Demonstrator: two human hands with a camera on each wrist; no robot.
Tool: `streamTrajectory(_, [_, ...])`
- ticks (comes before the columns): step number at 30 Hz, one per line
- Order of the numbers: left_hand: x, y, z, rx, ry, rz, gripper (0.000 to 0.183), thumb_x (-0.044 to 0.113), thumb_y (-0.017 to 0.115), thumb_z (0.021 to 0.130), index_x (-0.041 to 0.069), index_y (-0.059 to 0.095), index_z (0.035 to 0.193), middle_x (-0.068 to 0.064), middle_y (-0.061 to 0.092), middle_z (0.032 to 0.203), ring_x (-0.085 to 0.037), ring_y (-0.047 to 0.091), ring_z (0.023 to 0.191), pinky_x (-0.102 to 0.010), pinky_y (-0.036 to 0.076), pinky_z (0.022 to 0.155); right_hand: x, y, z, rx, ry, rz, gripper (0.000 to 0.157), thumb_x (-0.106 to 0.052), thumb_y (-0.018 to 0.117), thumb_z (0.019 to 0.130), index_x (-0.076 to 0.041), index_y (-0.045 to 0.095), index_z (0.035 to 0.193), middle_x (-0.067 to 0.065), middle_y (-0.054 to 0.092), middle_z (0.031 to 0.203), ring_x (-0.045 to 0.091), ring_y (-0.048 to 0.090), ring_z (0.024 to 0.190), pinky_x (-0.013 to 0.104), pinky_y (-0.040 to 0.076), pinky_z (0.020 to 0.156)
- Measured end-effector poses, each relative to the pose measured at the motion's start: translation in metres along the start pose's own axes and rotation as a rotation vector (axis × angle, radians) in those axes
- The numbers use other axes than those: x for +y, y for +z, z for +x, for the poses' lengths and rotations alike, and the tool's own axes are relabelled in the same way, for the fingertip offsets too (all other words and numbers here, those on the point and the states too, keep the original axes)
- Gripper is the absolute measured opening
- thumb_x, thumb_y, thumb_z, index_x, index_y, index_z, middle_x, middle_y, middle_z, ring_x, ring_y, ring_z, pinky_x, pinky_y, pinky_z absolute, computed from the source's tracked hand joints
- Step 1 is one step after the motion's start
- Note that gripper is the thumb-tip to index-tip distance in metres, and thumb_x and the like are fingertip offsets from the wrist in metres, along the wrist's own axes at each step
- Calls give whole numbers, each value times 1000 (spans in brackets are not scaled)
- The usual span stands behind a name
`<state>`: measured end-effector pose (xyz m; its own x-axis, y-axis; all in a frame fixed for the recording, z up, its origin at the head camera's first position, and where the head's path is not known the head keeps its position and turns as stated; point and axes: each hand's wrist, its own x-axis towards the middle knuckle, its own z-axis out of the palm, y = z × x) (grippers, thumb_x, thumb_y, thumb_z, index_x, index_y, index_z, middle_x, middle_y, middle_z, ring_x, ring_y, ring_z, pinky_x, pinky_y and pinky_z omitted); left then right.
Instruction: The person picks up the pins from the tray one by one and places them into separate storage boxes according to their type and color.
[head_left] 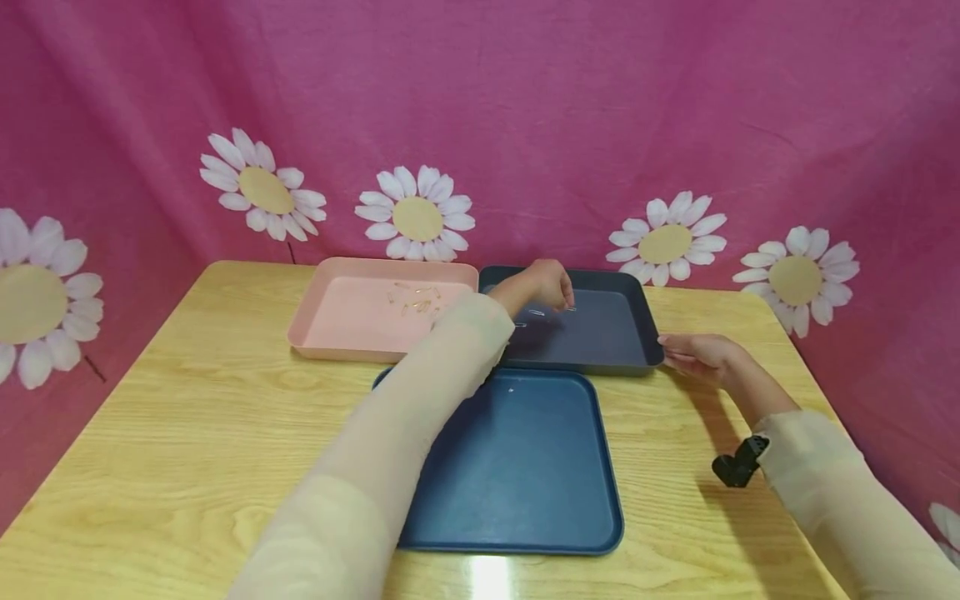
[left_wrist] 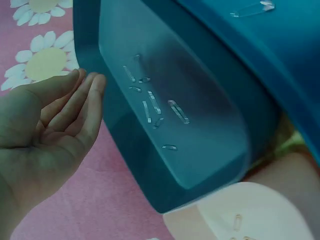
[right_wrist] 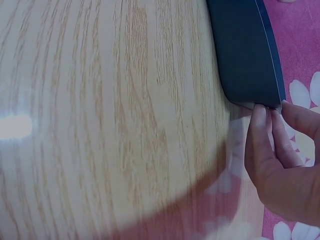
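Observation:
My left hand (head_left: 551, 287) hangs over the dark grey tray (head_left: 607, 333), wrist bent down. In the left wrist view its fingers (left_wrist: 87, 105) are loosely bent, thumb near the fingertips, with nothing visible between them. A small silver safety pin (head_left: 572, 309) shows right by the fingertips in the head view. Several silver safety pins (left_wrist: 179, 112) lie scattered on that tray's floor. At the tray's near right corner my right hand (head_left: 697, 354) pinches the edge, thumb at the rim and fingers against the wall below. One silver safety pin (left_wrist: 252, 9) lies on the blue tray (head_left: 532, 467).
Left of the dark tray, touching it, stands a pink tray (head_left: 345, 317) with several gold safety pins (head_left: 422, 305). The blue tray lies in front, partly under my left sleeve (head_left: 405, 417). A flowered pink cloth (head_left: 555, 125) hangs behind the wooden table (head_left: 187, 433).

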<state>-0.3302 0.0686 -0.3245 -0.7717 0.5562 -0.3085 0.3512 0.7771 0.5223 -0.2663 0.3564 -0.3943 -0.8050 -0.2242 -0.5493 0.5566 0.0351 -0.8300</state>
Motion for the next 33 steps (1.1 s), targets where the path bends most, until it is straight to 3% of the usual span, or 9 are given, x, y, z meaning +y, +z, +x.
streamTrajectory(4, [-11,3,-6,30,1,15,22,12,60,94,6,71,112,-6,72,111,-15,63,97,-29,47,103,-3,3,0,16,7,-19,27,-10,56,95,-21,70,74,-12,68,81,0,65,79,16,56,76])
streamTrajectory(7, [-16,5,-13,60,48,33,21,12,61,93,6,72,110,-6,73,107,-15,64,95,-27,48,100,-5,4,0,27,8,1,28,-9,57,95,-20,71,73,-10,69,80,1,66,78,17,57,75])
streamTrajectory(10, [-21,7,-25,78,106,44,20,11,62,92,4,72,108,-8,74,105,-17,66,94,-25,53,88,-4,4,0,25,5,15,29,-8,56,95,-19,71,72,-9,70,79,1,66,77,17,57,74])
streamTrajectory(15, [-28,15,-46,100,180,19,18,11,64,91,4,73,105,-9,73,105,-18,66,98,-24,53,86,-2,5,1,29,11,14,30,-8,55,95,-19,71,72,-9,69,78,1,66,76,16,57,74])
streamTrajectory(21, [-36,31,-70,123,257,33,15,12,64,91,6,74,101,-7,75,98,-17,66,92,-21,51,80,0,5,0,49,29,20,28,-10,58,94,-19,72,71,-9,70,77,1,67,76,17,57,74])
streamTrajectory(27, [-40,52,-95,93,313,70,13,9,64,91,5,75,97,-7,75,92,-14,65,82,-18,50,74,0,5,1,34,22,18,30,-9,56,95,-19,72,71,-9,71,77,1,67,76,17,57,74])
streamTrajectory(33, [-48,75,-110,93,302,225,18,5,61,91,4,73,104,-8,74,104,-19,68,98,-29,55,86,1,7,0,25,25,30,33,-7,53,96,-18,72,72,-8,71,77,2,67,75,16,57,73])
